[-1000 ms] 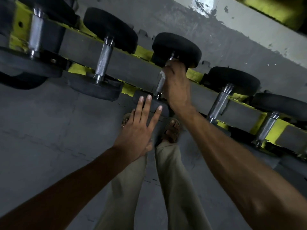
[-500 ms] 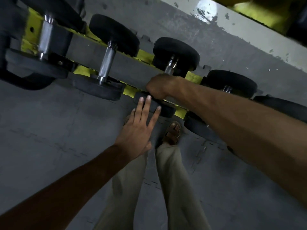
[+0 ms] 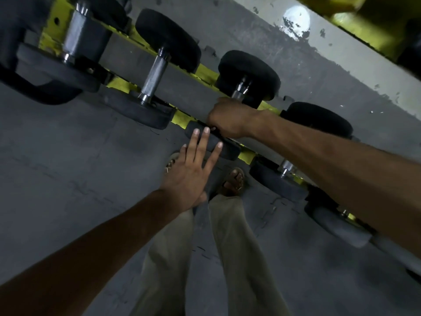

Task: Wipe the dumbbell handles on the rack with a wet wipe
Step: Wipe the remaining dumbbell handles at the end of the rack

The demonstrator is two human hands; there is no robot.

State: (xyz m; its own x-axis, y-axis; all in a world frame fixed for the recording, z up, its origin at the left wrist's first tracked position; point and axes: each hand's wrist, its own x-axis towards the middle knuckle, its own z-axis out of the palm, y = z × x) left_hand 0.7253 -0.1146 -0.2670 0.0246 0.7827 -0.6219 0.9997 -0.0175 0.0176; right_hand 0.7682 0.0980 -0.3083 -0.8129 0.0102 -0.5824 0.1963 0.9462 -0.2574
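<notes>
bracing with straight, spread left fingers (image 3: 205,142) on the dumbbell's near head (image 3: 227,150) while your right hand (image 3: 230,119) fists round its handle (image 3: 239,91) on the yellow rack (image 3: 205,73), wipe unseen, you could roll it onto your sandalled foot (image 3: 234,181).

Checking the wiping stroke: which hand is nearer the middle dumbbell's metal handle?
Right. The right hand grips the handle; the left hand rests flat on that dumbbell's near head.

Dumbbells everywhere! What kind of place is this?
Most likely a gym's weights corner: black dumbbells lie in a row on a yellow rack, with dark floor mats underneath.
</notes>
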